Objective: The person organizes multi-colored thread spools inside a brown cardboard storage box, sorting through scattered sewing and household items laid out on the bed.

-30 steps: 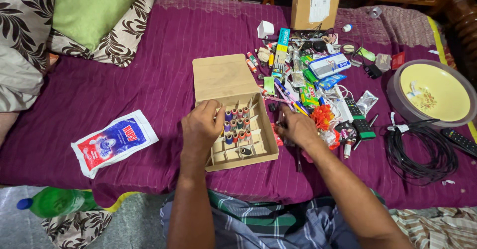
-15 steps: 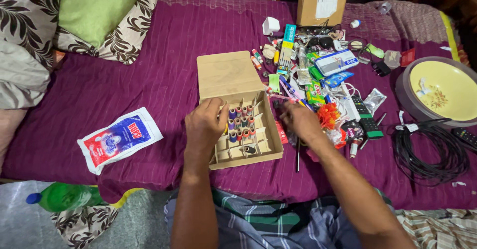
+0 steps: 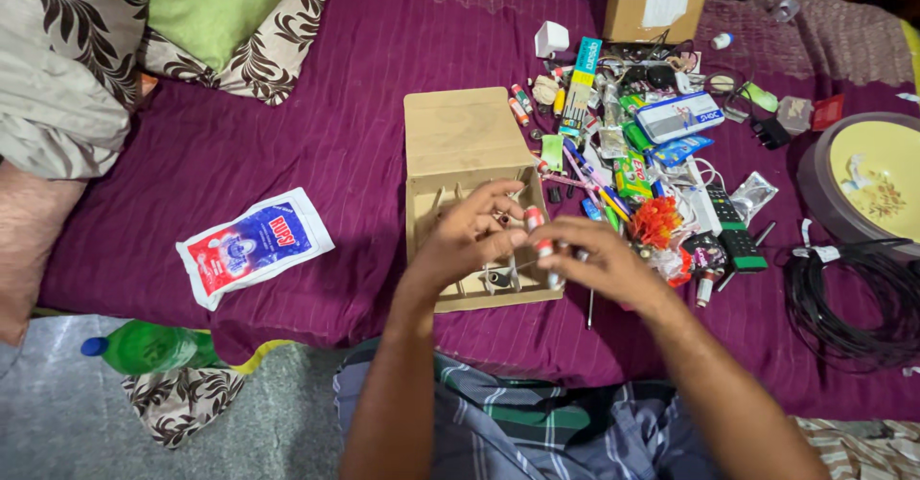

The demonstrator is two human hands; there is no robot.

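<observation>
Both hands meet over the divided cardboard box [image 3: 460,154] on the purple bed [image 3: 287,154]. The right hand [image 3: 599,264] pinches what looks like a small red-and-white battery [image 3: 537,221]; the left hand [image 3: 470,236] touches it with loosely curled fingers.

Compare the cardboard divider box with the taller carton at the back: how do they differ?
The divider box lies flat with its lid open, cells showing; the carton stands upright and looks closed. Both hands, left hand and right hand, work over the box; the carton stands untouched. Both are plain brown cardboard.
</observation>
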